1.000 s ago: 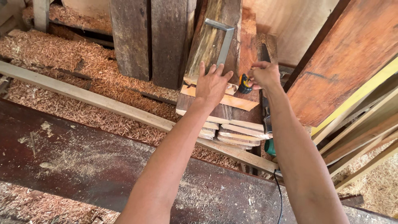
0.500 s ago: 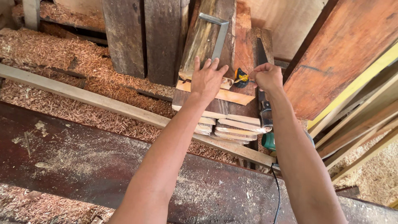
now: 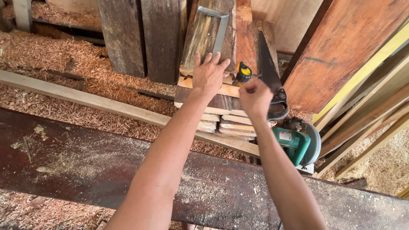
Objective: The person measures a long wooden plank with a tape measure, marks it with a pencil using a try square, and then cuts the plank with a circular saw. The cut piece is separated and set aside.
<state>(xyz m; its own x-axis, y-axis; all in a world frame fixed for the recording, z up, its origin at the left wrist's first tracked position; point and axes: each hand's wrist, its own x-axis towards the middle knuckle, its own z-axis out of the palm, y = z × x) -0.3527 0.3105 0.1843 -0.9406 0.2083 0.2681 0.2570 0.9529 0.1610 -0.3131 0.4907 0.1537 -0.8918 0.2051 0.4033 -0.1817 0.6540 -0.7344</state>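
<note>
Your left hand (image 3: 208,74) lies flat, fingers spread, on the wood stack (image 3: 221,106), touching the metal square (image 3: 219,32). Your right hand (image 3: 254,99) is curled beside the tape measure (image 3: 243,72); whether it grips anything, I cannot tell. Press down evenly so the stack stays put.

The right hand (image 3: 254,99) is curled with its back to us, so whatever the fingers pinch can't be made out. It also covers part of the handsaw (image 3: 271,79) handle. The left hand (image 3: 208,74) hides the lower end of the metal square (image 3: 218,30). The green circular saw (image 3: 298,142) sits half behind the forearm.
</note>
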